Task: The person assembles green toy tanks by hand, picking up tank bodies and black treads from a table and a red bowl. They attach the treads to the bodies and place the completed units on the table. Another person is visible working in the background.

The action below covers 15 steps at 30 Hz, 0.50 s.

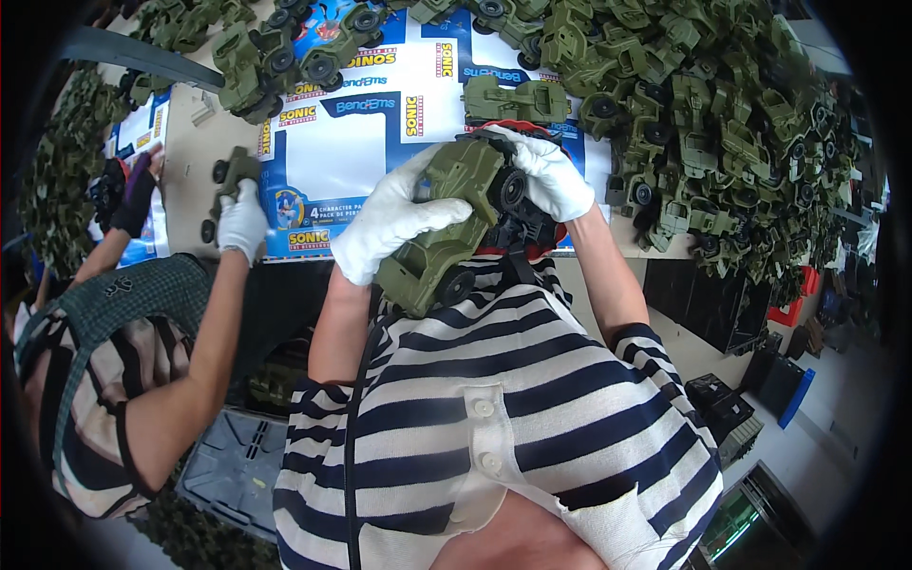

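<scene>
An olive-green plastic toy jeep [442,214] with black wheels is held tilted in front of my chest. My left hand [399,223], in a white glove, wraps around its left side, with the thumb across the body. My right hand [549,176], gloved too, closes on the jeep's far right end near a black wheel; its fingertips are partly hidden. Beneath the jeep and my right hand is a black object with a red edge [546,233], mostly covered, its kind unclear. Just beyond my hands lies another green toy vehicle [513,100] on the printed sheet.
Heaps of green toy vehicles [703,114] cover the table's right and far sides. A blue-and-white printed sheet [332,157] lies on the table [190,142]. At left, a co-worker's white-gloved hand [243,223] touches a green toy [233,180]. A grey crate [228,475] stands below.
</scene>
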### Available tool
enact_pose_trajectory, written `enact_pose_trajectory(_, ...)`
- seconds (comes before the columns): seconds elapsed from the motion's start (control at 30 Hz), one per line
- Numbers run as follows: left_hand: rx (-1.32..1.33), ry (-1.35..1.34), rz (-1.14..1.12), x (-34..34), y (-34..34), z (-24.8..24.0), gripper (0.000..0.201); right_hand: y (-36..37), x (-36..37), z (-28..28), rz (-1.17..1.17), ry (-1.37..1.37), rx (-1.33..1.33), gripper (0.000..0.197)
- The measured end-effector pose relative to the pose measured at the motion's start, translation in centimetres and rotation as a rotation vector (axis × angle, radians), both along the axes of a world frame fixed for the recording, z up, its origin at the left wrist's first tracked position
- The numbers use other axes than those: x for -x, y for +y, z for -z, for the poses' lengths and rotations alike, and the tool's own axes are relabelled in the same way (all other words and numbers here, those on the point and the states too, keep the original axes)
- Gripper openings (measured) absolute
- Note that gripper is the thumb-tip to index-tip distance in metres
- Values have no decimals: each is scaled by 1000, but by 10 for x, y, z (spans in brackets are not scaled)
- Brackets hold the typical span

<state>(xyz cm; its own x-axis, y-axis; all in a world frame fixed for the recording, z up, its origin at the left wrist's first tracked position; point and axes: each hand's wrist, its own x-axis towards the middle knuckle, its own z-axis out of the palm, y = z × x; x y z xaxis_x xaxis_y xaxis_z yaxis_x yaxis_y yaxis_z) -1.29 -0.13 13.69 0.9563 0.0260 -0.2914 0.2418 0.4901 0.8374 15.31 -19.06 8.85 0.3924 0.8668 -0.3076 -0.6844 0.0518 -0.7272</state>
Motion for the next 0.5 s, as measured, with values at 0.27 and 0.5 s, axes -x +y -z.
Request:
enact_pose_trajectory(0.27, -37, -16, -17, 1, -6, 9, 76, -10, -9, 4, -93, -183, 12, 48)
enact_pose_trajectory(0.5, -156, -8, -120, -6, -25, 6, 79, -1, -19, 1, -127, -479, 12, 42)
